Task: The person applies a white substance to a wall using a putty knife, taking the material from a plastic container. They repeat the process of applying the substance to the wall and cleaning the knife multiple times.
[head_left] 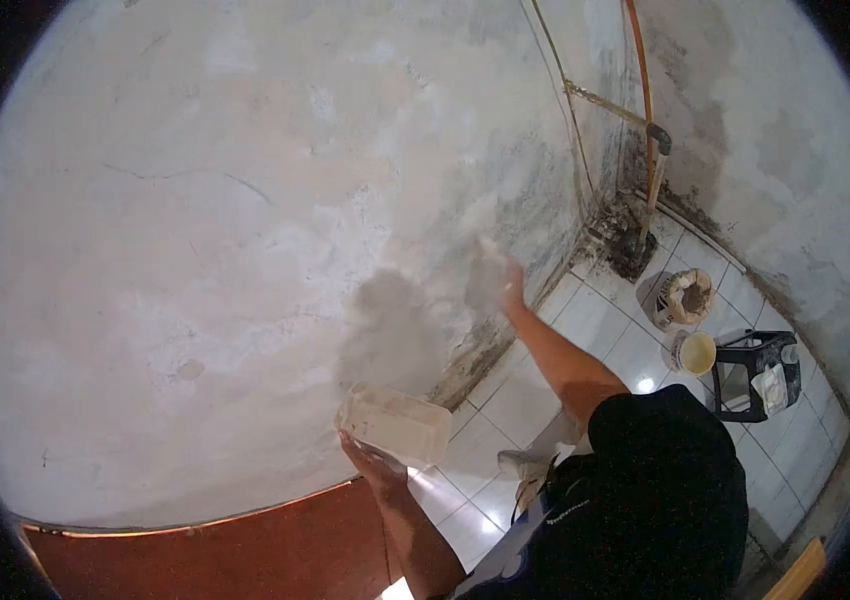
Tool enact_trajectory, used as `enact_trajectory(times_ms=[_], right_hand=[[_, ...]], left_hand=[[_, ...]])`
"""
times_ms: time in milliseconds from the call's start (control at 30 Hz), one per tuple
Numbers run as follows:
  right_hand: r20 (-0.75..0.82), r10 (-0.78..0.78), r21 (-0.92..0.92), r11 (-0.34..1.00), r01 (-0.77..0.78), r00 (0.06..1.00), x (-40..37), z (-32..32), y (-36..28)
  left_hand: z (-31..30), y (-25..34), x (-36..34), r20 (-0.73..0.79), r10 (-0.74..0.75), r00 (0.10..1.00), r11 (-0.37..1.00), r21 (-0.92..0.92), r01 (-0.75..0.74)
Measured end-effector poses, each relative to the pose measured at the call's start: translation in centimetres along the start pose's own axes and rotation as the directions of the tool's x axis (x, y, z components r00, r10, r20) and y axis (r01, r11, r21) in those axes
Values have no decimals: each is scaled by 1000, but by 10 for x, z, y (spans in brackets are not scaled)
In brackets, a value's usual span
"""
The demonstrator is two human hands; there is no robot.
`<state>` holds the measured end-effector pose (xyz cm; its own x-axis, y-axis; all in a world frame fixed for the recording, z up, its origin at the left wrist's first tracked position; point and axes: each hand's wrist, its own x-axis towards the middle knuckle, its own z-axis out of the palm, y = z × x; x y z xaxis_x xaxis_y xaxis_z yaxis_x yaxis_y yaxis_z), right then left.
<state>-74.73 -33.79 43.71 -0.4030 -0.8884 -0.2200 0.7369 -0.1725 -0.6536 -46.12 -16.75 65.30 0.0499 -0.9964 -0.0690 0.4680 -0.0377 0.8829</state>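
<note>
My left hand [373, 462] holds up a pale rectangular board [397, 424] loaded with whitish plaster, close to the grey wall [245, 200]. My right hand [511, 285] reaches out to the lower part of the wall, near a darker wet patch [395, 330]. It grips a pale flat tool [488, 268] that is blurred by motion and pressed against the wall surface. My black cap [667, 450] and dark shirt fill the lower right of the view.
The white tiled floor [605, 330] meets the wall in a dark, stained seam. A bucket of dark material [687, 297], a small yellowish pail [695, 352] and a black stool [757, 372] stand on the tiles. A long-handled tool [651, 180] leans in the corner. A red-brown panel [245, 550] is at lower left.
</note>
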Motion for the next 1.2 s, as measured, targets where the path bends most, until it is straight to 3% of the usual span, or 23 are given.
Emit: enact_trajectory(times_ms=[33, 100, 167, 300, 333, 367, 400, 433, 467, 500, 533, 567, 600, 667, 700, 733, 767, 833, 933, 1000, 1067, 1133, 1200], right_hand=[[-89, -93, -51, 995, 88, 992, 16, -6, -10], [-227, -328, -351, 906, 237, 917, 45, -9, -29], [-272, -506, -616, 745, 255, 819, 65, -1, -44], [-149, -675, -714, 579, 393, 723, 93, 8, 32], [-41, -784, -770, 420, 480, 620, 40, 46, 13], [2, -566, -820, 471, 325, 825, -6, 75, -18], [17, -299, -868, 470, 162, 954, -40, 95, -36], [-43, -120, -451, 888, 88, 992, -47, 98, -7], [11, 58, 115, 992, -59, 998, -50, 94, 15], [218, -41, -389, 913, 125, 975, -55, 84, 9], [432, -20, -736, 571, 365, 901, -59, 72, 3], [434, -31, -732, 570, 373, 900, -67, 66, 3], [538, -106, -681, 530, 505, 836, -76, 63, 4], [624, -187, -613, 484, 624, 758, -82, 54, 2], [514, -106, -662, 582, 472, 851, -80, 49, -9], [389, -23, -683, 663, 305, 921, -77, 42, -18], [280, -38, -630, 747, 213, 959, -67, 36, -24], [52, -169, -487, 856, 173, 984, -32, 20, -30], [-199, -377, -474, 845, 248, 904, 21, 4, -40], [-273, -459, -577, 781, 238, 845, 46, 10, -47], [-295, -515, -653, 724, 224, 804, 57, 23, -39], [-213, -558, -500, 768, 401, 802, 55, 35, -19], [-197, -491, -592, 749, 296, 848, -4, 68, -24]], left_hand=[[0, -2, 1, -34, -28, 999, 1000, 0, 28], [-4, -4, -2, -73, -57, 996, 998, 1, 57], [-7, -2, -9, -100, -9, 995, 999, 32, 13], [-7, 6, -17, -165, 138, 977, 963, 251, -94], [-11, 7, -11, -149, 80, 986, 992, 106, -65], [-16, 9, -8, -125, 22, 992, 999, -36, -27], [-19, 9, -4, -126, 21, 992, 999, -36, -26], [-19, 9, 1, -140, 35, 990, 999, -8, -37], [-15, 8, 4, -151, 50, 987, 999, 18, -48], [-1, 9, 3, -142, 50, 989, 999, 13, -49], [19, 14, 1, -95, 54, 994, 998, 49, -50], [31, 17, 0, -48, 59, 997, 995, 89, -55], [35, 13, 0, -36, 65, 997, 994, 90, -61], [38, 9, 0, -34, 193, 981, 949, 262, -177], [39, 10, -1, -26, 234, 972, 923, 321, -214], [45, 13, -3, -5, 164, 987, 954, 254, -157], [47, 15, -4, 18, 94, 995, 978, 185, -96], [42, 13, -6, 41, 70, 997, 988, 137, -75], [31, 12, -8, 8, 48, 999, 994, 100, -49], [25, 10, -11, -44, 53, 998, 992, 113, -48], [14, 6, -21, -90, 211, 973, 969, 153, -196], [-25, 4, -22, -144, 130, 981, 990, 81, -119], [-44, 2, -21, -188, 47, 981, 999, -4, -49]])
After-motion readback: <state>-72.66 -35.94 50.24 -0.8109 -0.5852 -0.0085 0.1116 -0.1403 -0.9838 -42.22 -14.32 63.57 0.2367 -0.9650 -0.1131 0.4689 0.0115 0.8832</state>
